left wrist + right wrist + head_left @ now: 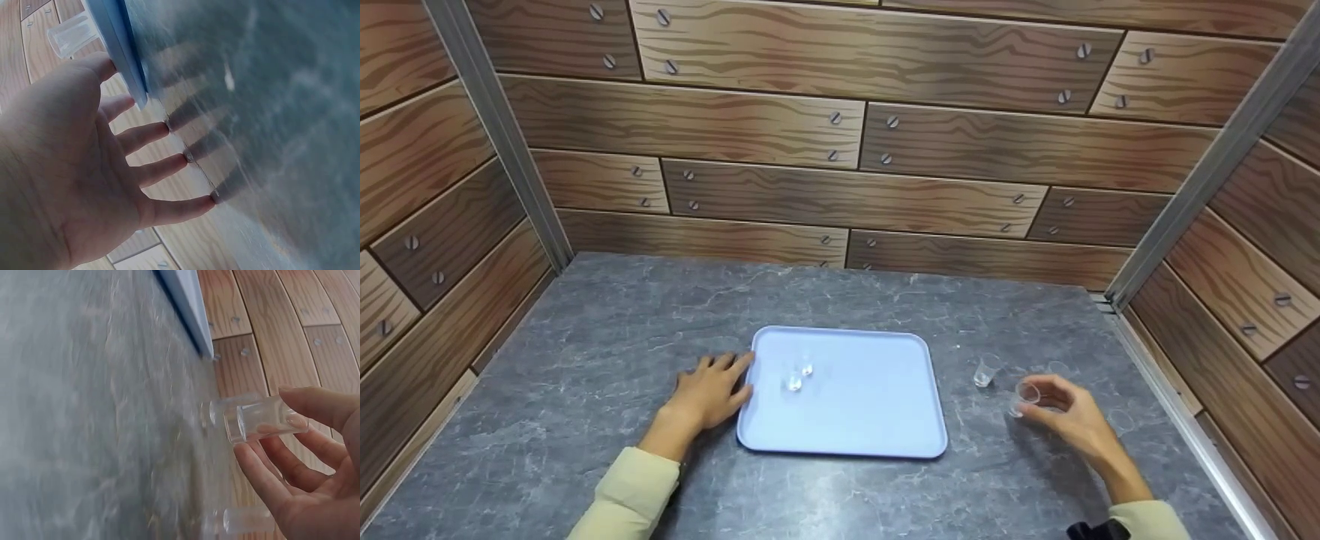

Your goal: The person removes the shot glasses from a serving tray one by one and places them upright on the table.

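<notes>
Pale blue plastic could be seen in the tray [870, 405], which was set flat on the grey, marbled worktop [697, 300] and was taken as the landmark. At its left edge, the left hand [709, 394] was spread with the fingers apart; the tray's side was touched by the thumb and index finger, while the other fingertips were rested on the worktop just beside it. Two small clear cups were stood on the tray's left half, close together: the nearer cup [795, 384] and the farther cup [808, 370].

To the right of the tray, a clear held cup [1024, 396] was pinched between the thumb and fingers of the right hand [1069, 416]. Whether its base was touching the worktop could not be told. Between that hand and the tray, a loose cup [984, 373] was stood apart from both. Farther right of the tray, past the held cup, faint outlines of other clear cups could be made out.

Both forearms were covered by pale sleeves [630, 487], seen on the near side of the tray. Beyond the tray, the worktop was backed by a plank-patterned wall [750, 180].
</notes>
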Demonstrator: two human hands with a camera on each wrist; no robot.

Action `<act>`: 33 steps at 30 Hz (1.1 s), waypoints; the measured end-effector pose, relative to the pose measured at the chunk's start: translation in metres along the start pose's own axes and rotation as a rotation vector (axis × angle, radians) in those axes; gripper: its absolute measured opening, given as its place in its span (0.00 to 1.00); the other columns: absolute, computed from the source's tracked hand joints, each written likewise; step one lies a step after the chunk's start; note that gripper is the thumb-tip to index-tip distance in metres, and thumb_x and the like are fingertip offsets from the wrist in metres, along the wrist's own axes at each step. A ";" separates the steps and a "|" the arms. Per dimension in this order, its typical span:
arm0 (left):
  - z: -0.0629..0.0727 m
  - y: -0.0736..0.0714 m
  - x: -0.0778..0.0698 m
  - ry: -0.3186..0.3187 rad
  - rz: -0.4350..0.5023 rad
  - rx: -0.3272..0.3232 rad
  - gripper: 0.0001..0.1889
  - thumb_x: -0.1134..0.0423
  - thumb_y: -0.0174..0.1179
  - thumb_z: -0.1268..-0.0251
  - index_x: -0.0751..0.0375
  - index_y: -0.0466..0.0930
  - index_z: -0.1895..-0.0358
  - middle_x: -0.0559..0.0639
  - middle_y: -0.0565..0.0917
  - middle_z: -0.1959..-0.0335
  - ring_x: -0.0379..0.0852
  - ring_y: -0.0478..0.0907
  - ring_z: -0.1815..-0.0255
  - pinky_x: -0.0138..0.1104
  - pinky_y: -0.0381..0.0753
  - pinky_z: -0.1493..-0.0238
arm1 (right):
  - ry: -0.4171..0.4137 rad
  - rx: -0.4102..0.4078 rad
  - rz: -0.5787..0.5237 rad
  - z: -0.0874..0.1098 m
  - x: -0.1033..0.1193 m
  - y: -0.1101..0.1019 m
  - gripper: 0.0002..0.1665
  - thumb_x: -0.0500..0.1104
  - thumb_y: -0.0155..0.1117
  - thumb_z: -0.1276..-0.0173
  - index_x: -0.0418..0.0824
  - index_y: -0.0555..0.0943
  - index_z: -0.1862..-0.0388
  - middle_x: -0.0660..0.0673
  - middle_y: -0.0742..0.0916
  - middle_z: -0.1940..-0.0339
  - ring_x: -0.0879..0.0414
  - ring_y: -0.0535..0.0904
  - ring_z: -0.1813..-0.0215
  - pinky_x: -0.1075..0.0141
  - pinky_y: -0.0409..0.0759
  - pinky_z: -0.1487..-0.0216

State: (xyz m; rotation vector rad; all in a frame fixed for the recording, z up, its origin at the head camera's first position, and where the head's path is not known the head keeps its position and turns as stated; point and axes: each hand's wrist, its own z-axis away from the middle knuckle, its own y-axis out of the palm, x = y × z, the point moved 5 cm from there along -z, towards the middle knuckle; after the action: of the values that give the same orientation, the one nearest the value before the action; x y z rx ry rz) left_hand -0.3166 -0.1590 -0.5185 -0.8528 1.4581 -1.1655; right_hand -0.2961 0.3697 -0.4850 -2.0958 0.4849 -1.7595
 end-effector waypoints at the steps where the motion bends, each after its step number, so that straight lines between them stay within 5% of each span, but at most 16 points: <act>1: 0.000 0.000 0.000 -0.001 -0.001 -0.002 0.30 0.48 0.53 0.22 0.50 0.65 0.21 0.63 0.72 0.26 0.71 0.67 0.26 0.77 0.68 0.42 | 0.002 -0.011 0.006 0.000 -0.002 -0.001 0.26 0.32 0.76 0.39 0.27 0.81 0.43 0.42 0.89 0.54 0.69 0.83 0.55 0.78 0.80 0.49; 6: 0.000 0.001 0.000 -0.006 -0.002 0.003 0.30 0.48 0.53 0.22 0.50 0.65 0.21 0.63 0.72 0.26 0.71 0.67 0.26 0.77 0.68 0.42 | 0.034 -0.052 0.017 -0.003 -0.013 -0.005 0.25 0.31 0.76 0.39 0.26 0.81 0.43 0.46 0.90 0.55 0.71 0.83 0.55 0.79 0.80 0.50; 14: 0.001 0.001 -0.001 -0.003 0.000 -0.001 0.30 0.48 0.53 0.22 0.50 0.65 0.21 0.63 0.72 0.26 0.71 0.67 0.27 0.77 0.68 0.42 | 0.090 -0.054 0.094 -0.006 -0.020 -0.003 0.27 0.37 0.76 0.35 0.28 0.79 0.40 0.32 0.88 0.46 0.75 0.80 0.55 0.80 0.78 0.49; 33: 0.001 0.000 0.000 -0.003 -0.010 0.001 0.30 0.47 0.52 0.21 0.50 0.65 0.21 0.64 0.72 0.26 0.71 0.68 0.27 0.75 0.70 0.42 | 0.084 -0.047 0.129 -0.006 -0.021 -0.002 0.28 0.37 0.75 0.34 0.28 0.79 0.39 0.29 0.87 0.44 0.77 0.79 0.56 0.79 0.78 0.50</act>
State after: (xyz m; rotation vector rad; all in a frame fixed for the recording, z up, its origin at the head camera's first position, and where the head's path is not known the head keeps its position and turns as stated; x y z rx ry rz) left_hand -0.3160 -0.1588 -0.5184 -0.8617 1.4520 -1.1723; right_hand -0.3058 0.3806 -0.5011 -1.9799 0.6755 -1.7827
